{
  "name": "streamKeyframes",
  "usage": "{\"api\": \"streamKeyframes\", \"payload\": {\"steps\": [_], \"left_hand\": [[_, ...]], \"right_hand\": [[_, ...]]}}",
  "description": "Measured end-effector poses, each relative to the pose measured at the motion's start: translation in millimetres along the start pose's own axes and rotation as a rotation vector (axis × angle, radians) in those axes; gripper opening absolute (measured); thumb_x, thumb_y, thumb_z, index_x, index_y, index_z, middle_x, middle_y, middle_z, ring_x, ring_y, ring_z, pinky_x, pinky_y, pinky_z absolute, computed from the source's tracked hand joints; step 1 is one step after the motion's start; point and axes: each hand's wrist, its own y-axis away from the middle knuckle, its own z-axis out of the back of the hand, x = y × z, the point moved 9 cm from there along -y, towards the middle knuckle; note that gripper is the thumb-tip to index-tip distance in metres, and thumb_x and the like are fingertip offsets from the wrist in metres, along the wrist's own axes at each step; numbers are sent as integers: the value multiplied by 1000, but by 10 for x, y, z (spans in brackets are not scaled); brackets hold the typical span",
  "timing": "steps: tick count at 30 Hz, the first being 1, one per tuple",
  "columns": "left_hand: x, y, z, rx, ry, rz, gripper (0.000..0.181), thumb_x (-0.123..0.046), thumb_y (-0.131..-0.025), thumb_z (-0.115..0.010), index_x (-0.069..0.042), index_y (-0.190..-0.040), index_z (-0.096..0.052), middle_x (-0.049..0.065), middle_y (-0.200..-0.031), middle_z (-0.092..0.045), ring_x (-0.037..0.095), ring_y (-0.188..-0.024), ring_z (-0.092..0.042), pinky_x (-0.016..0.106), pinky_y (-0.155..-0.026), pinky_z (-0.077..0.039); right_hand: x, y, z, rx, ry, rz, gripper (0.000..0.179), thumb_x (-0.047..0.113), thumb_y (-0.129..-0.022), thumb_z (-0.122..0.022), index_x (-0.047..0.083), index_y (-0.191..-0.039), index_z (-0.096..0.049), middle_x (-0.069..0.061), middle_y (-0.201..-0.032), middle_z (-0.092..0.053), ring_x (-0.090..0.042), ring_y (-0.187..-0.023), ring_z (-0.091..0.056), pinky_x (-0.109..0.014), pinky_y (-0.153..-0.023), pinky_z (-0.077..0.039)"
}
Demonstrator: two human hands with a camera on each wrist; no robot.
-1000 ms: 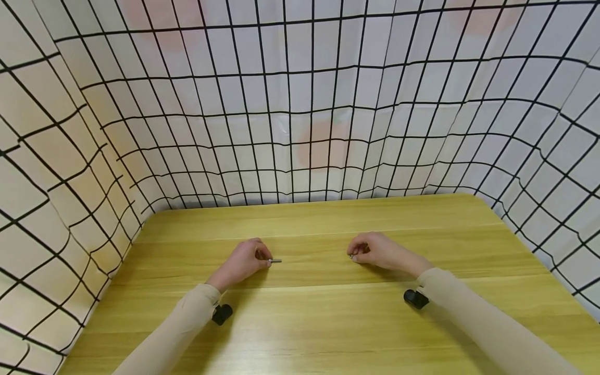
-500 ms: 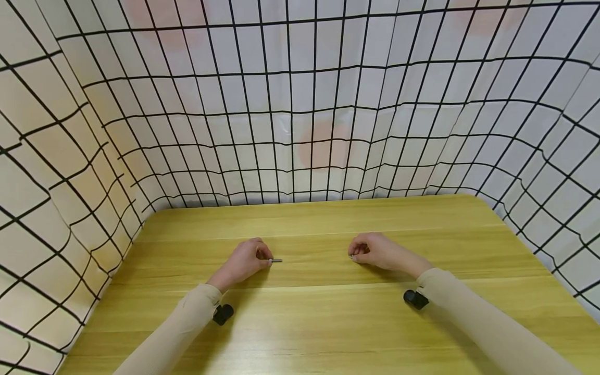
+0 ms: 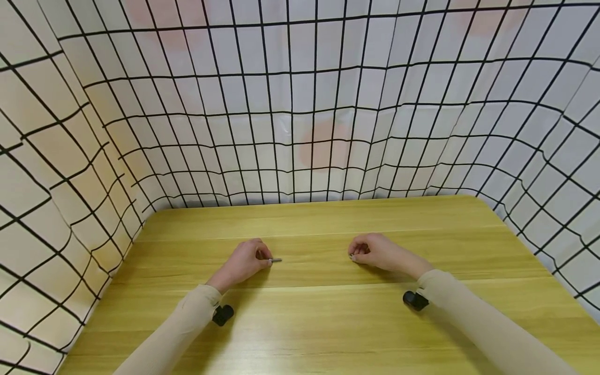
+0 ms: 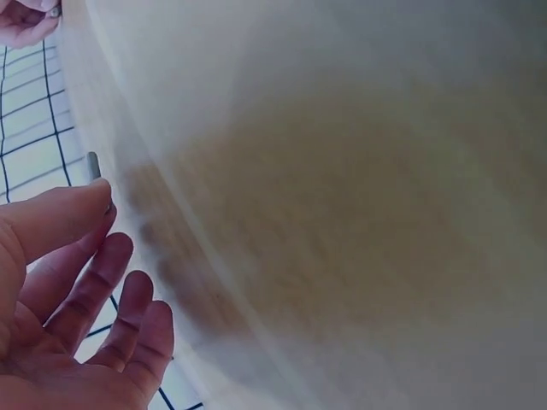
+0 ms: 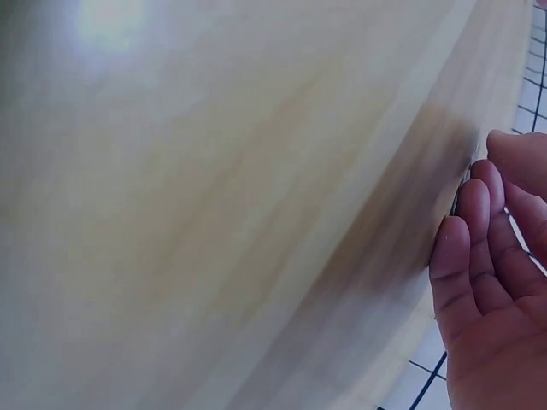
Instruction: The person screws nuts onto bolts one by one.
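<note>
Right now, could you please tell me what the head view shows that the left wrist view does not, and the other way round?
Only the head view shows the left sleeve, the right sleeve and a black gadget at each wrist.

Only the left wrist view shows the left palm facing the camera.

Both show the left hand pinching a thin metal rod, the right hand holding a small metal piece, the table and the checked sheet. The small piece's exact shape is too small to tell.
</note>
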Motion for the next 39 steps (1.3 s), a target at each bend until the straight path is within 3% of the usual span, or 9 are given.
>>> {"api": "streamKeyframes", "payload": {"steps": [9, 21, 28, 39], "left_hand": [[-21, 12, 65, -29, 32, 43, 8, -7, -86, -76, -11, -81, -70, -3, -84, -59, 16, -75, -51, 31, -68, -45], [-118, 12, 123, -61, 62, 14, 7, -6, -87, -74, -10, -83, -70, -2, -83, -59, 16, -77, -52, 31, -68, -45], [-138, 9, 169, -74, 60, 8, 5, -8, -89, -72, -8, -85, -69, -1, -90, -62, 20, -86, -55, 36, -76, -46], [-267, 10, 293, -94, 73, -50, 4, -12, -93, -69, -10, -89, -67, -1, -94, -62, 29, -95, -55, 41, -82, -44]], "right_hand": [[47, 18, 28, -32, -47, -12, 4, 12, -94, -68, 13, -98, -69, 5, -85, -63, -15, -78, -57, -29, -68, -49], [51, 39, 97, -97, -73, 2, 7, 11, -92, -67, 12, -99, -69, 5, -88, -64, -15, -82, -59, -30, -73, -50], [16, 60, 94, -95, -89, -2, 6, 14, -94, -68, 13, -99, -69, 4, -89, -64, -16, -83, -59, -31, -72, -50], [27, 62, 107, -121, -117, -18, 10, 13, -93, -67, 10, -102, -69, 3, -90, -65, -17, -84, -59, -30, -73, -50]]}}
